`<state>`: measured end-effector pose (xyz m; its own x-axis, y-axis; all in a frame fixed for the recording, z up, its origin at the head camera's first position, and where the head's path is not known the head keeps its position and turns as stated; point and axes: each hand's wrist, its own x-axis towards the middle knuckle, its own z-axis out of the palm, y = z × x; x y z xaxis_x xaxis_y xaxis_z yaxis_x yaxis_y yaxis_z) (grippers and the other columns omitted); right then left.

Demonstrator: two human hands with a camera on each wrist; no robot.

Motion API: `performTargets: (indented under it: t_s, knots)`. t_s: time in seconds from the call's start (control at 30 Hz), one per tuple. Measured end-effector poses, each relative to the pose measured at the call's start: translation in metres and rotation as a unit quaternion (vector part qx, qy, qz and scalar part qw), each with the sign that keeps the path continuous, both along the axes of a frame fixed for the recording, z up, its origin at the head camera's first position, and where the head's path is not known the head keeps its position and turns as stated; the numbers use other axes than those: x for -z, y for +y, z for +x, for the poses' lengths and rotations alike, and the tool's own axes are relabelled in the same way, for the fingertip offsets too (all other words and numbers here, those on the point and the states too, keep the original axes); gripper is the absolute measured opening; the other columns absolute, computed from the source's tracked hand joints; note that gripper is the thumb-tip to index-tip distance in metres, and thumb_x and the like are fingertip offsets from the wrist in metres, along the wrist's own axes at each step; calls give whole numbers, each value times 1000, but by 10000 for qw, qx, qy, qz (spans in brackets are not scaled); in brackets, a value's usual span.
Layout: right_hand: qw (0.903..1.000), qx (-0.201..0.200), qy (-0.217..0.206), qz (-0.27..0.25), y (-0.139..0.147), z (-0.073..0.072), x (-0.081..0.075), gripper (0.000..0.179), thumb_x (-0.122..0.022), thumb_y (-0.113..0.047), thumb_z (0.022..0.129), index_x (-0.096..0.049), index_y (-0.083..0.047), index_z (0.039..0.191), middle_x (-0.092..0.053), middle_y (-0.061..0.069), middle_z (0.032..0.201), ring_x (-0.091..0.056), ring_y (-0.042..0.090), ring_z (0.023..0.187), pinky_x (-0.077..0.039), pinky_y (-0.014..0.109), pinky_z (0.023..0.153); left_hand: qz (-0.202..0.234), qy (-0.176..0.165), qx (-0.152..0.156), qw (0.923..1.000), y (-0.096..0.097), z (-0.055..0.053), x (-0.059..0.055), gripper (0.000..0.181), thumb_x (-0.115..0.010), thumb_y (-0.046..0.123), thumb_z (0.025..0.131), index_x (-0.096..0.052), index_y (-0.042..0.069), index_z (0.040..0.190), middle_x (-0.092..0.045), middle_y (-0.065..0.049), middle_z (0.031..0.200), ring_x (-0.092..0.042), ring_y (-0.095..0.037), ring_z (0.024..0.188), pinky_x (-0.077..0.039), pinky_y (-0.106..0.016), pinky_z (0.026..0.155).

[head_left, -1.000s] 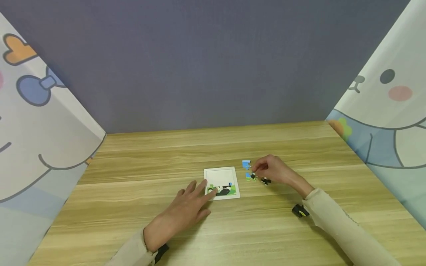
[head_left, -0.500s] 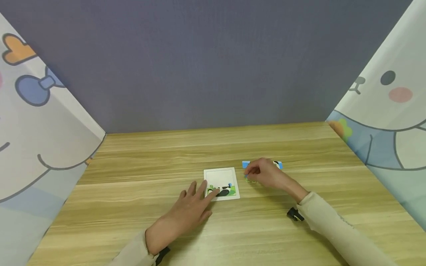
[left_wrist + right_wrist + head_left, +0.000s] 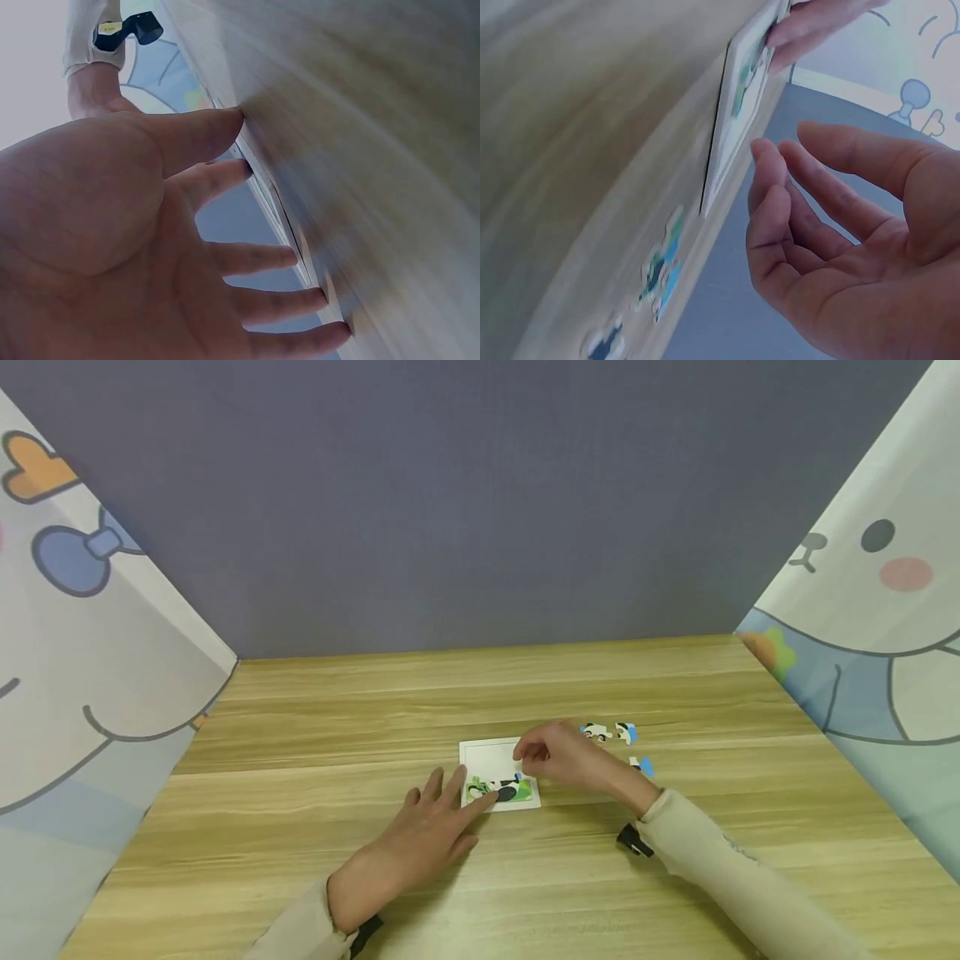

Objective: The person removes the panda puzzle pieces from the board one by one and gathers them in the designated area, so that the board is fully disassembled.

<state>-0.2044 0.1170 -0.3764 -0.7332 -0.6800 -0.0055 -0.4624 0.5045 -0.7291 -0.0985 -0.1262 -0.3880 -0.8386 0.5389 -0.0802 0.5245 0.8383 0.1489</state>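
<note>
White square tray (image 3: 489, 758) lay flat under the fingertips of the left hand (image 3: 420, 839). Inside, on the side nearer the person, a joined strip of puzzle pieces (image 3: 512, 792), green with a black-and-white animal's body; beyond the left forefinger, the tray's floor showed bare white. Left fingers spread and nearly straight, gripping nothing: forefinger resting on the strip, middle fingertip at the tray's left rim.

Right hand (image 3: 568, 760) hung just over the tray's right edge, fingers loosely curled, thumb clear of the forefinger, no piece seen between them.

Outside the tray, loose: green-and-blue pieces (image 3: 658, 266) below the right fingers, hidden from the head view by that hand. Past its knuckles, a panda-face piece (image 3: 597, 732), a black-white-and-blue piece (image 3: 627, 732) beside it, and a blue-and-white piece (image 3: 642, 766) nearer the wrist.

Surface: wood-grain table (image 3: 300, 735) beneath both hands. Ahead of the fingers, a plain grey-blue wall (image 3: 480, 527). Left of them, a cartoon panel (image 3: 120, 668) with blue bow and orange heart; right, another printed panel (image 3: 847, 593), dark eye, pink cheek. Sleeves (image 3: 727, 860) pale, a black device (image 3: 636, 841) at the right wrist.
</note>
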Motion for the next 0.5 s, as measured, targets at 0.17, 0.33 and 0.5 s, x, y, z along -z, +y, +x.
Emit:
performTargets:
  t_s: [0.17, 0.33, 0.5]
  knots:
    - [9995, -73, -59, 292, -6, 4, 5, 12, -67, 2, 89, -73, -3, 98, -68, 0, 85, -58, 8, 77, -51, 24, 71, 30, -64, -37, 10000, 0, 0, 0, 54, -58, 35, 101, -41, 28, 152, -33, -26, 155, -36, -55, 135, -44, -64, 95]
    - [9992, -110, -7, 382, -7, 7, 8, 14, -66, 6, 87, -73, -4, 95, -66, 1, 83, -56, 8, 76, -50, 23, 69, 114, -60, -64, 9999, 0, 1, 0, 54, -58, 35, 101, -41, 28, 152, -34, -26, 154, -37, -56, 135, -44, -65, 95]
    - [9985, -155, 56, 518, -6, 8, 9, 19, -65, 11, 81, -71, -5, 91, -63, 1, 79, -52, 7, 72, -47, 22, 66, 110, -41, -43, 9999, 1, 1, -1, 54, -58, 35, 101, -42, 29, 152, -34, -26, 155, -37, -55, 135, -43, -64, 95]
